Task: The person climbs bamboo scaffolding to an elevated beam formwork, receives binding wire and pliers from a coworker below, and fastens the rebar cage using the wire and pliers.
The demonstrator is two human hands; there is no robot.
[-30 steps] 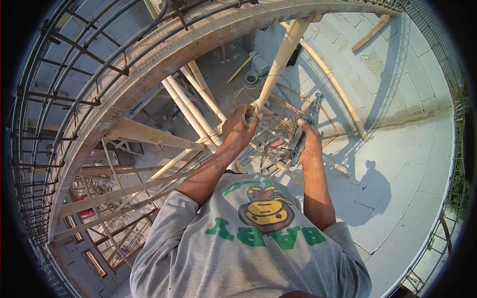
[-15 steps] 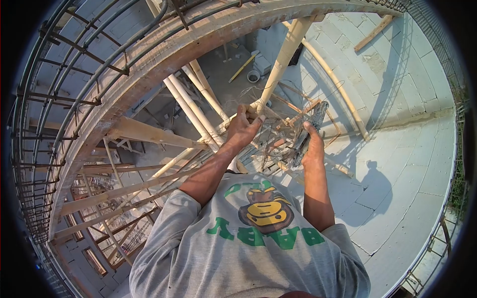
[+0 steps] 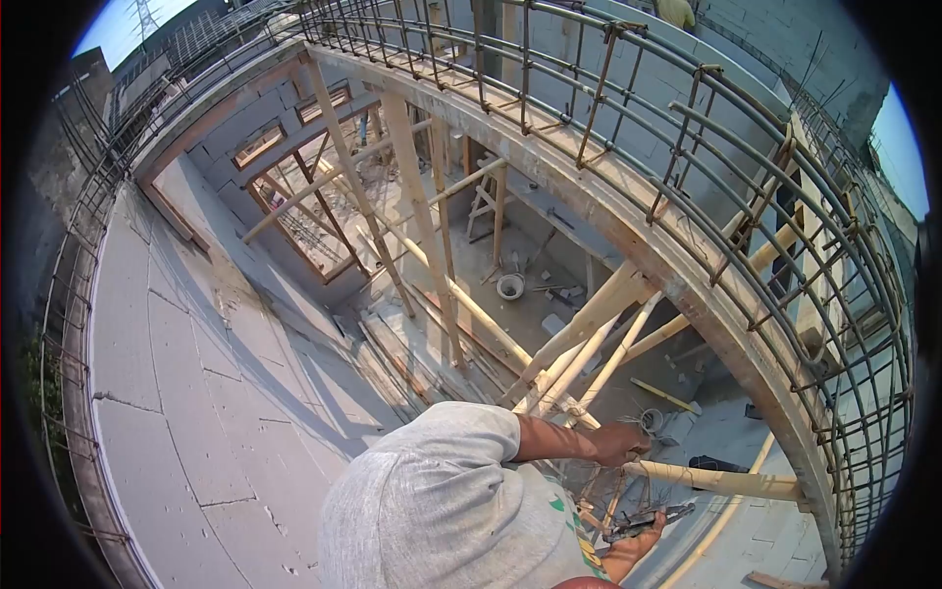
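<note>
At 5 o'clock my right hand (image 3: 633,552) is gripping the long dark thing (image 3: 645,521). My left hand (image 3: 620,444), near 4:30, bends its fingers beside the wooden pole (image 3: 726,480); I cannot tell if they are closed.

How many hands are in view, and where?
2: left hand by the pole's end; right hand below it, against a dark object. A co-worker above may hide more.

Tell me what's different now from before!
The view swung left, so the left hand and right hand slid to the picture's lower right, and sky appeared. Nothing was visibly grabbed or dropped. The right hand still holds the dark item; the left is still by the wooden pole.
</note>
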